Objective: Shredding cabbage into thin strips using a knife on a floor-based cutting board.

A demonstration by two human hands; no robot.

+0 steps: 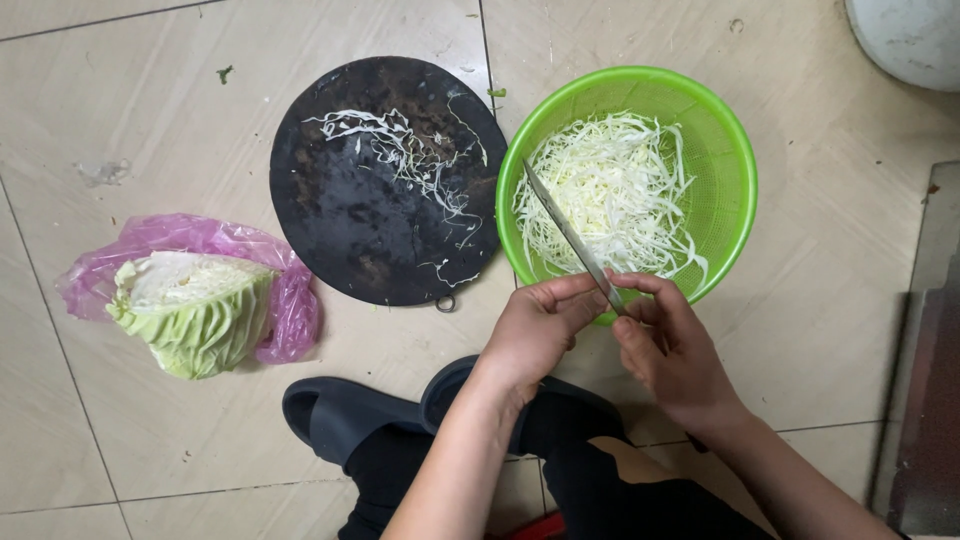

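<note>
On a beige tiled floor (180, 440), seen from above: two bare hands meeting over the near rim of a green colander (735, 170). Left hand (535, 330) curled, thumb and fingertips pinching the base of a knife (572, 238) blade. Right hand (672, 345) closed around the handle end, just beside the left, fingertips touching the blade too. Knife held tilted, tip pointing away and left, across the colander and above the shredded cabbage (610, 190) heaped inside. Just left of the colander, nearly touching it, a round dark board (360, 215), worn, with loose cabbage shreds (410, 150) strewn over its far half and a small metal ring at its near edge. Further left, well apart from the hands, a cut cabbage half (195, 310), pale green, cut face up, lying on a crumpled pink bag (290, 310). Below the hands, two dark slippers (340, 415) on the floor, black trouser legs partly over them. At the top right corner, part of a white round vessel (910, 35). Along the right edge, a dark mat (925, 400).
</note>
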